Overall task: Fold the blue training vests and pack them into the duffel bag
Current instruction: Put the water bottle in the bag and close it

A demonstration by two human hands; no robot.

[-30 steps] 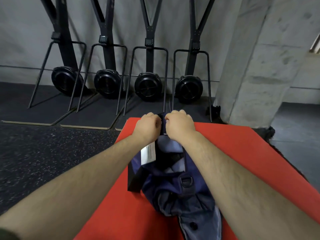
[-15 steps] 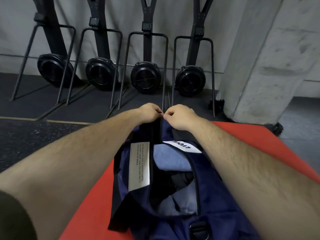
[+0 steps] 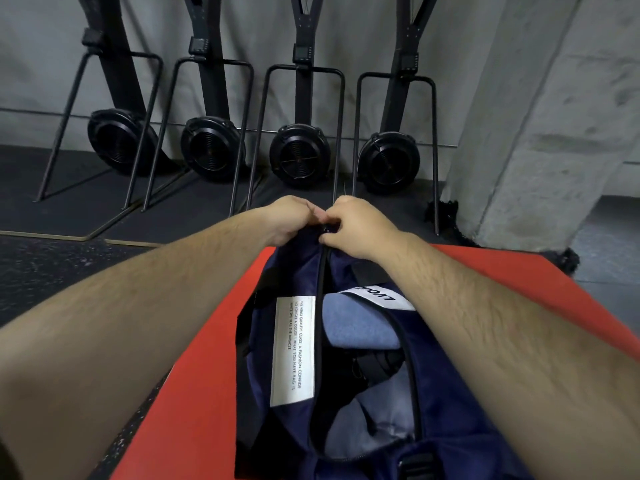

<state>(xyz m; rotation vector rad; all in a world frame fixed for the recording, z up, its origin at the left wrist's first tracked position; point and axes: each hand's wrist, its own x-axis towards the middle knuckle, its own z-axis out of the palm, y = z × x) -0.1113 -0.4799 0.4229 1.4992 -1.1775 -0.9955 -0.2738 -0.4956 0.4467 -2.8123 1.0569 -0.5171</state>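
Note:
A navy duffel bag (image 3: 446, 393) lies lengthwise on a red mat (image 3: 194, 393), its top zipper open along most of its length. Inside lie folded light-blue vests (image 3: 353, 332) and a black strap piece. A white printed label (image 3: 292, 351) sits on the bag's left flap. At the far end of the bag my left hand (image 3: 289, 220) grips the fabric beside the zipper. My right hand (image 3: 358, 226) pinches the zipper end right next to it. The two hands nearly touch.
Several black fan machines with metal frames (image 3: 299, 154) stand against the grey wall behind the mat. A concrete pillar (image 3: 540, 133) rises at the right. Dark rubber floor (image 3: 52, 271) lies to the left of the mat.
The view has moved closer over the bag, so the open top fills more of the frame. Both hands stay together at the bag's far end, holding the zipper area.

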